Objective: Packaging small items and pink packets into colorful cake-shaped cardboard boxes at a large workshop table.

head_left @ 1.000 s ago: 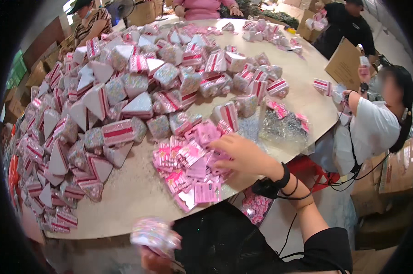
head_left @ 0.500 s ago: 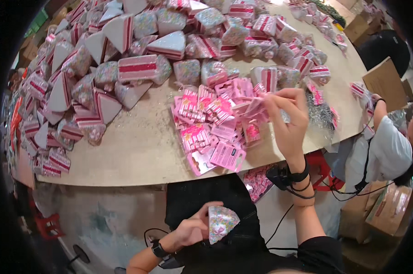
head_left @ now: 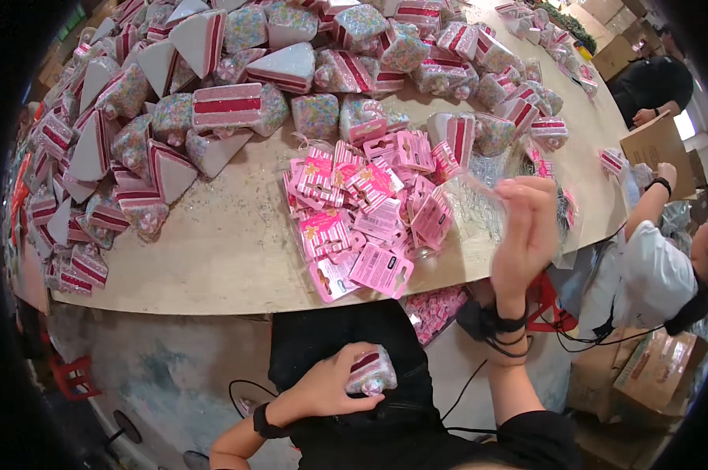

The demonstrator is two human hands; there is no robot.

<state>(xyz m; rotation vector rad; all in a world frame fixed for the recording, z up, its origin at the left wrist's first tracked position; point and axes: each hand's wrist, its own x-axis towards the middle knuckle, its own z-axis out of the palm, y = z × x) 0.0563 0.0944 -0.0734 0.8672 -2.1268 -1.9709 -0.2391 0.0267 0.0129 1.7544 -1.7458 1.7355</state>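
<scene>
Sprinkled cake slice (head_left: 376, 374) held low

The left hand (head_left: 326, 389) grips it over the person's lap (head_left: 401, 333), below the worktop (head_left: 213, 262). The right hand (head_left: 526, 223), blurred, is right of pink cards (head_left: 381, 270); I can't tell whether it grips anything. More slices (head_left: 228, 108) heap far left.

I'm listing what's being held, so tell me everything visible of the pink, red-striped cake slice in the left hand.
The pink cake slice with a dark red stripe is gripped by the bare left hand, above the black fabric trousers. Its rounded side carries pastel speckles, and its glossy surface looks wrapped in clear plastic. The hand hides part of it.
</scene>
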